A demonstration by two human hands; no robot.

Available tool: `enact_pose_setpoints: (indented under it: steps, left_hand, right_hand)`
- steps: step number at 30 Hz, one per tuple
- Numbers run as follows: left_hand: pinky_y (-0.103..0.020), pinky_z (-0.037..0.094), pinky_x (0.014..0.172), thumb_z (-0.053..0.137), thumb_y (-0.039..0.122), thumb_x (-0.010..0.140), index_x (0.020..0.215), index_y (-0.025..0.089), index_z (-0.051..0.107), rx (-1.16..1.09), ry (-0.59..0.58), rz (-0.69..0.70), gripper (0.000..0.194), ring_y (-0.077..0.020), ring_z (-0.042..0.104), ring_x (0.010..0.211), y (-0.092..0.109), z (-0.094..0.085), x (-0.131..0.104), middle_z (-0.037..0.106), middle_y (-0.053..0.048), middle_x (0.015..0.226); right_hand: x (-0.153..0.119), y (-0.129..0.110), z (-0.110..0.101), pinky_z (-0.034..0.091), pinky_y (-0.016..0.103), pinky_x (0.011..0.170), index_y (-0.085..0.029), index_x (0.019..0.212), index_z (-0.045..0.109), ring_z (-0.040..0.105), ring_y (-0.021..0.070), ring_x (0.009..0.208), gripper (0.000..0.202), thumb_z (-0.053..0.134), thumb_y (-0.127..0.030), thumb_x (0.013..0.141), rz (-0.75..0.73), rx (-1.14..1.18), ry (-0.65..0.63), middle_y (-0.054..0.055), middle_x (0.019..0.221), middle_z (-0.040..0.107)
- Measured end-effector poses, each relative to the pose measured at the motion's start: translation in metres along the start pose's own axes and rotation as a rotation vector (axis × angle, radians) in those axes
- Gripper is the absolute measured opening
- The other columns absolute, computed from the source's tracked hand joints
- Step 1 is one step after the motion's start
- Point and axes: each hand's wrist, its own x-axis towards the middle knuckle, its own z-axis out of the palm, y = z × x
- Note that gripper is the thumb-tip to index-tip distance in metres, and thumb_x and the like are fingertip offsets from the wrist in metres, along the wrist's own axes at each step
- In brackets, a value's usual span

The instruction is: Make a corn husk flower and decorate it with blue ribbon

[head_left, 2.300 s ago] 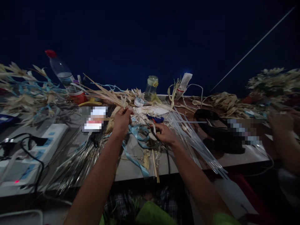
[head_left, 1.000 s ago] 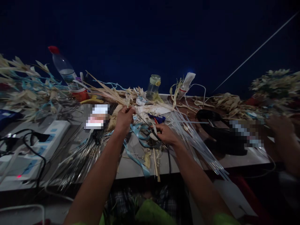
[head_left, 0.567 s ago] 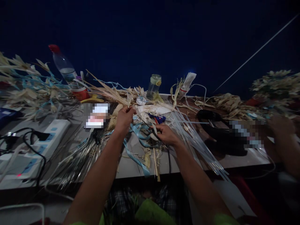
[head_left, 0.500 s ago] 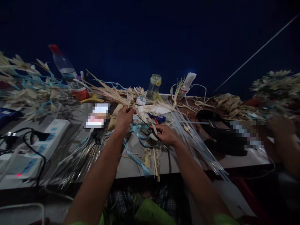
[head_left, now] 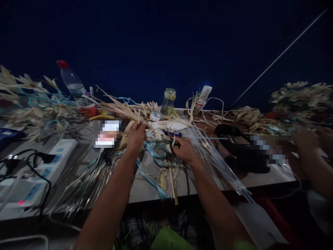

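My left hand (head_left: 136,137) is closed in a pinch at the far middle of the worktop, its fingertips on a pale dried husk piece (head_left: 138,118). My right hand (head_left: 184,149) is closed around a dark tool that looks like scissors (head_left: 172,141), mostly hidden by the fingers. A pale curled strip (head_left: 168,147) shows beside its fingertips. Between my forearms lies a loosely coiled light-blue ribbon (head_left: 149,177). Just beyond my right hand is a dark blue object (head_left: 174,134), its kind unclear.
On the left are a power strip (head_left: 56,161), a lit phone (head_left: 107,134), thin wires (head_left: 90,187) and a tilted bottle (head_left: 73,81). A clear jar (head_left: 168,101) stands behind. To the right lie clear rods (head_left: 221,165), a black object (head_left: 240,163) and another person's hand (head_left: 307,147).
My left hand has drawn slightly left, and the gap between my hands is wider. The dark blade seen between them earlier is now less visible. The view has shifted slightly.
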Motion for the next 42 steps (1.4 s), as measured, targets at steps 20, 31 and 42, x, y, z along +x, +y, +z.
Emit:
enact_pose_setpoints:
  steps: [20, 31, 42]
  left_hand:
    - [-0.017, 0.022, 0.035, 0.065, 0.033, 0.062, 0.063, 0.018, 0.042, 0.020, -0.185, -0.086, 0.027, -0.0027, 0.025, 0.036, 0.004, 0.008, -0.011, 0.031, 0.009, 0.046]
    - [-0.016, 0.022, 0.035, 0.066, 0.034, 0.062, 0.066, 0.017, 0.045, 0.016, -0.232, -0.075, 0.027, -0.0019, 0.025, 0.036, 0.000, 0.008, -0.012, 0.033, 0.009, 0.049]
    - [-0.018, 0.021, 0.037, 0.064, 0.035, 0.066, 0.067, 0.017, 0.050, 0.055, -0.276, -0.016, 0.023, -0.0034, 0.027, 0.036, -0.007, 0.007, -0.009, 0.032, 0.009, 0.045]
  right_hand:
    - [0.011, 0.028, -0.036, 0.038, 0.025, 0.068, -0.019, 0.115, 0.052, 0.058, 0.0201, 0.084, 0.043, 0.051, -0.020, 0.072, 0.255, -0.264, -0.342, 0.008, 0.095, 0.064]
    - [0.016, 0.017, -0.055, 0.039, 0.029, 0.085, -0.017, 0.104, 0.063, 0.057, 0.0186, 0.095, 0.033, 0.045, -0.022, 0.078, 0.127, 0.011, -0.135, 0.007, 0.103, 0.065]
    - [0.036, -0.053, 0.020, 0.042, 0.023, 0.068, -0.016, 0.084, 0.061, 0.054, 0.0118, 0.071, 0.023, 0.055, -0.033, 0.069, 0.060, 0.843, 0.003, 0.001, 0.078, 0.062]
